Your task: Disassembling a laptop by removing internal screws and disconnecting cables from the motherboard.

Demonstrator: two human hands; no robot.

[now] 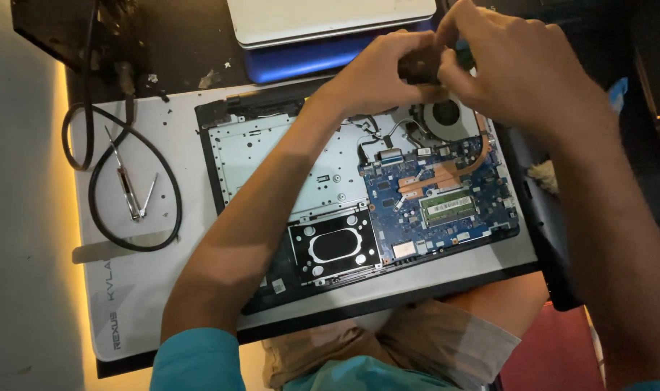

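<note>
Both hands, left hand (377,72) and right hand (514,69), are being pinched together on a small dark part (420,66) above the fan (443,114), so the opened laptop (359,195) on the counter (163,58) is looking already stripped of its bottom cover, board being left in.

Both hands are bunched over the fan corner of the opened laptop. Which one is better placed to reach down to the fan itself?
Probably the right hand: it hovers almost directly above the fan. The left hand sits beside it pinching a small dark part, and its forearm crosses the laptop.
</note>
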